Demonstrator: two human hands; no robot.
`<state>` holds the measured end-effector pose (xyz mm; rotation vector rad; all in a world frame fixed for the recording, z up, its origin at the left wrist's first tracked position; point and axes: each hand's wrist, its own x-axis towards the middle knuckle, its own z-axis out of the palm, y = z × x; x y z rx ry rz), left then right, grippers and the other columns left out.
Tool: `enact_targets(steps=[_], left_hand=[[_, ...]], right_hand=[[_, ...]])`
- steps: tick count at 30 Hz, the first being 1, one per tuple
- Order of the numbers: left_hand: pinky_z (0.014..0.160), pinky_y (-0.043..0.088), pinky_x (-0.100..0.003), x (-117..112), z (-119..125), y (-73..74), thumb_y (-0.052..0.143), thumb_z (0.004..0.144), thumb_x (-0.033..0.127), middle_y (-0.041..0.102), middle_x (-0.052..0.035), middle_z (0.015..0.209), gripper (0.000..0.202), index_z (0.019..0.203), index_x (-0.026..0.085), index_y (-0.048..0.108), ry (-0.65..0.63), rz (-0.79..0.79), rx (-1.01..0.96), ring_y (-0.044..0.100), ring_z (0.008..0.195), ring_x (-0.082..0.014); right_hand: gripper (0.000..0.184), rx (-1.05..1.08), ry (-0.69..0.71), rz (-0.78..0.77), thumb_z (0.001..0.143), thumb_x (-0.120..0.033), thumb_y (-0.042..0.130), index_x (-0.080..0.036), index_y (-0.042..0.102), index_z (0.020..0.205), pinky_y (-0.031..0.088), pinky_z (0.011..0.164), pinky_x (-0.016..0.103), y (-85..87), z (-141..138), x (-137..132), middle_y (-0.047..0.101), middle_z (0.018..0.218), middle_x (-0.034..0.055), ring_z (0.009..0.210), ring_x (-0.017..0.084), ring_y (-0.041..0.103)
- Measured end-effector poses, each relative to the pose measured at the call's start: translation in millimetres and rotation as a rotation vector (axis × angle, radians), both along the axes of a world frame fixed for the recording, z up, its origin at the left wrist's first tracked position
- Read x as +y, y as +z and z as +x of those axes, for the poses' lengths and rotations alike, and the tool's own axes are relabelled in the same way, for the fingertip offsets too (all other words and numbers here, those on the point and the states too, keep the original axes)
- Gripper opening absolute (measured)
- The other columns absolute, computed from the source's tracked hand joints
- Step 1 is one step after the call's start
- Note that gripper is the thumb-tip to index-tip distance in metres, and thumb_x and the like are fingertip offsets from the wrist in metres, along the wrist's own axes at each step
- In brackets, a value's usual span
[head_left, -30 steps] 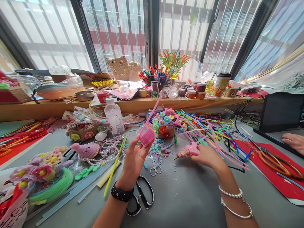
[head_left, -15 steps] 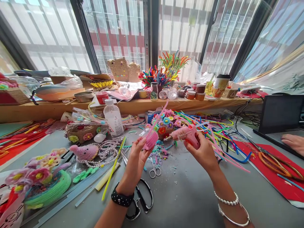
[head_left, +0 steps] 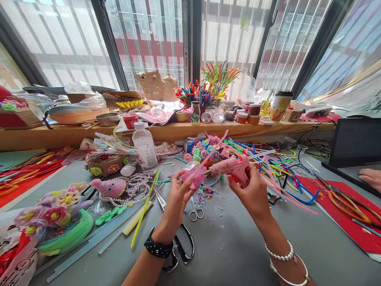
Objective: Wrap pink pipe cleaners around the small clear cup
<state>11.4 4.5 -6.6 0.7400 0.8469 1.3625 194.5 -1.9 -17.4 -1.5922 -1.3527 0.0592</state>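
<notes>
Holding fluffy pastel flowers [head_left: 55, 215], a curved mint-green coiled basket [head_left: 76, 233] sits near left; farther back, a white-capped clear plastic bottle [head_left: 145, 149] stands upright, though I can't make out its fill. At the centre, the left hand [head_left: 177, 194] pinches a fuzzy, ribbed pink piece [head_left: 197, 180], and the right hand [head_left: 254, 192] wraps round a smooth pink glue gun [head_left: 228, 166], nozzle close to that piece.

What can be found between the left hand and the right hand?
The head view shows the pink fuzzy piece in the left hand, then the pink glue gun in the right hand, its nozzle toward the piece.
</notes>
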Motion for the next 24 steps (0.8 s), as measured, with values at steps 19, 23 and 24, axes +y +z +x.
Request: enact_targets(steps=[19,23,24], left_hand=[[0.094,0.045,-0.035,-3.8,2.9,1.7,0.067,0.074,0.026,0.058,-0.0095,0.114,0.043,0.108,0.02,0.042,-0.03,-0.003,0.098,0.061,0.102,-0.0185],[0.091,0.047,-0.033,-1.8,1.9,0.3,0.068,0.073,0.025,0.059,-0.0102,0.115,0.044,0.108,0.02,0.041,-0.027,-0.022,0.094,0.062,0.099,-0.0177],[0.091,0.048,-0.032,-1.3,1.7,-0.1,0.068,0.073,0.025,0.058,-0.0104,0.115,0.044,0.108,0.02,0.041,-0.03,-0.027,0.092,0.062,0.098,-0.0175]], right_hand=[[0.032,-0.092,-0.041,0.039,0.069,-0.044,0.058,-0.02,0.046,0.087,0.042,0.052,0.028,-2.0,-3.4,-2.8,0.056,0.07,0.0017,0.051,0.016,0.051],[0.028,-0.108,-0.038,0.047,0.07,-0.041,0.057,-0.021,0.045,0.086,0.041,0.052,0.028,-2.5,-2.4,-2.8,0.054,0.068,0.0,0.051,0.016,0.05],[0.028,-0.108,-0.034,0.047,0.07,-0.04,0.057,-0.021,0.044,0.086,0.041,0.052,0.028,-2.7,-2.1,-2.7,0.054,0.068,-0.0003,0.051,0.016,0.05]])
